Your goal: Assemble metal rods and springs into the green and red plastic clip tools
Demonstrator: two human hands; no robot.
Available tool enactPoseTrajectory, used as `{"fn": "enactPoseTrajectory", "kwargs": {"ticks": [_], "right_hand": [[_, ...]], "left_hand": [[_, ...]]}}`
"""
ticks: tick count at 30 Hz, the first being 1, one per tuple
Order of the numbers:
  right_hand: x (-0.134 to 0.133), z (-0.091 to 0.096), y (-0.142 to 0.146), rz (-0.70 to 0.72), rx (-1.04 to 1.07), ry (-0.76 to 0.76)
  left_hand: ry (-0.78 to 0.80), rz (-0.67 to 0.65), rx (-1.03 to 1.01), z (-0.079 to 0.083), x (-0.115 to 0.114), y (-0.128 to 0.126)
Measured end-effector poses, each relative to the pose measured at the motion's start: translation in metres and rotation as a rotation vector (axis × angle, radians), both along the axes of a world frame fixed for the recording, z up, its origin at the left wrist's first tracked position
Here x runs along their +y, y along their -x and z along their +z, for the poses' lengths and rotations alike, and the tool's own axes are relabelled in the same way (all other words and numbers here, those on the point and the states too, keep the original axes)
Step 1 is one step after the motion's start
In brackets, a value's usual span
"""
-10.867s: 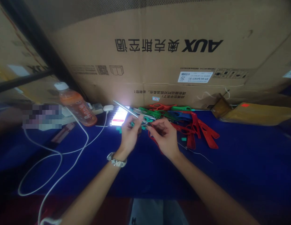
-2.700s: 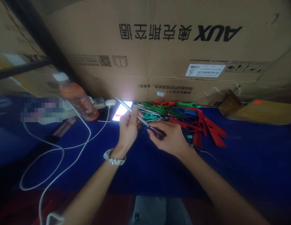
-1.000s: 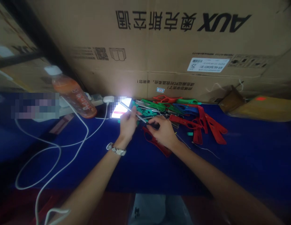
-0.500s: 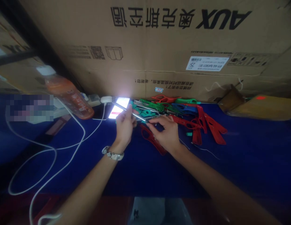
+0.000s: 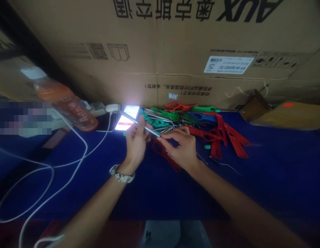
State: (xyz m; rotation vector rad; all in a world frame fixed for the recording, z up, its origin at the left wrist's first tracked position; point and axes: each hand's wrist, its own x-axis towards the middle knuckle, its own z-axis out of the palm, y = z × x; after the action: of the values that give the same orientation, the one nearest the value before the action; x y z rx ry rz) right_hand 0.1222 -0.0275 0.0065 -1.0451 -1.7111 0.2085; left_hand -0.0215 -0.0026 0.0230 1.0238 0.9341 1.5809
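A thin silver metal tube (image 5: 152, 132) slants between my two hands, its far end over a lit phone (image 5: 127, 119). Around its middle, the thumb and fingers of my left hand (image 5: 135, 144) are closed. The thumb and forefinger of my right hand (image 5: 183, 148) pinch at its near end; whether a small part is also between them I cannot tell. Just behind the hands lies a heap of green plastic lighter-like handles (image 5: 165, 115) and metal tubes. A red handle shell (image 5: 166, 156) lies partly under my right hand.
More red handle pieces (image 5: 236, 141) and a blue one (image 5: 203, 118) lie to the right on the blue tabletop (image 5: 162, 196). At left are a drink bottle (image 5: 68, 105) and a looping white cable (image 5: 80, 165). A large cardboard box (image 5: 160, 62) stands behind; a yellow object (image 5: 291, 117) sits at right.
The view has shifted slightly, with the bottle and cable now further left. The tube's near end sits a little lower; both hands keep their hold on it.
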Motion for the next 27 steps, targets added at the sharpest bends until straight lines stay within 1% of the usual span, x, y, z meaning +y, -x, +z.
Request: {"fn": "enactPoseTrajectory", "kwargs": {"ticks": [3,8,11,15,20,24,27], "right_hand": [[0.002,0.000,-0.002,0.084,0.106,0.049],[0.001,0.003,-0.004,0.297,0.298,0.250],[-0.001,0.006,-0.003,0.367,0.354,0.322],[-0.005,0.009,-0.001,0.415,0.358,0.341],[-0.001,0.009,-0.006,0.480,0.368,0.441],[0.005,0.007,-0.010,0.462,0.394,0.450],[0.006,0.008,-0.010,0.452,0.383,0.450]], "left_hand": [[0.023,-0.051,-0.041,0.002,-0.001,-0.001],[-0.006,-0.168,-0.129,0.009,-0.005,0.000],[-0.033,-0.215,-0.147,0.013,-0.007,0.000],[-0.073,-0.249,-0.168,0.014,-0.009,0.000],[-0.074,-0.306,-0.218,0.012,-0.012,-0.004],[-0.076,-0.317,-0.210,0.011,-0.012,-0.007],[-0.051,-0.288,-0.181,0.010,-0.009,-0.006]]}}
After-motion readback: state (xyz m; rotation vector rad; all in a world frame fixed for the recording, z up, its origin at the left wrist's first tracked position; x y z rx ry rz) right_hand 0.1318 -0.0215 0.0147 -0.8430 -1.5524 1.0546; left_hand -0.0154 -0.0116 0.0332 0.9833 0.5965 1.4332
